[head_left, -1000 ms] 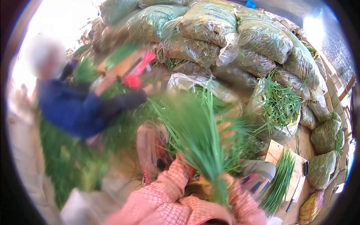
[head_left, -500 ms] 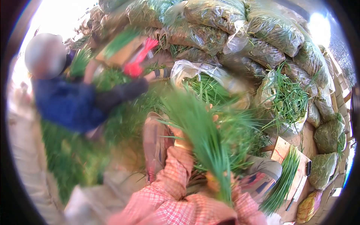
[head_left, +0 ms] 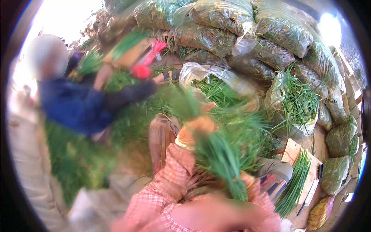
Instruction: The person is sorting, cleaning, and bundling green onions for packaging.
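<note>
A bundle of long green chives [head_left: 220, 154] runs across my lap, its leaves blurred by motion. My left hand [head_left: 199, 127], in an orange glove, is closed around the upper part, with leaves sticking out above it. At the lower end, my right hand [head_left: 246, 179] grips the bundle beside my body, its fingers partly hidden by the leaves. Loose chives [head_left: 247, 135] lie heaped just past my hands. To the right, another neat bunch of chives [head_left: 295, 181] rests across a wooden board [head_left: 291, 150].
Stuffed clear plastic bags [head_left: 220, 15] are stacked along the back. An opened bag [head_left: 189, 71] and another full bag [head_left: 297, 102] stand nearer. At left sits a co-worker in a blue top [head_left: 73, 106], beside pink ties [head_left: 142, 70]. Chives cover the floor [head_left: 73, 166] there.
My left hand has come into view higher up on the bundle, and the leaf tops now bend up and to the left. The right hand stays low.
</note>
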Available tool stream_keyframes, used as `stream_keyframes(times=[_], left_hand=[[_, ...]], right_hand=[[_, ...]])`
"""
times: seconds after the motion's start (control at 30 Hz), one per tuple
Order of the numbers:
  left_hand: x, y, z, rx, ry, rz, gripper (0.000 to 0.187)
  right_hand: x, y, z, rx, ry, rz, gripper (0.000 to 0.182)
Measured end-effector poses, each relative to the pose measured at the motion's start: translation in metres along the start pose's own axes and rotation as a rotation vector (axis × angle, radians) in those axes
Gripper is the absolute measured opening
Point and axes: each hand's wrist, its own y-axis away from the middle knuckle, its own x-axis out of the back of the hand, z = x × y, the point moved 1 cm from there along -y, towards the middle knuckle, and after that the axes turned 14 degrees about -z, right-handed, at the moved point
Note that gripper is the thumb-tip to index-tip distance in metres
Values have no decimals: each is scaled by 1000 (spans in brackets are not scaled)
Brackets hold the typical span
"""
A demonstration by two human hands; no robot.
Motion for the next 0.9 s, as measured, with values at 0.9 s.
stream_keyframes(times=[0.9], left_hand=[[-159,-128,49,262,-1644,14,34]], right_hand=[[24,61,-40,923,324,333,66]])
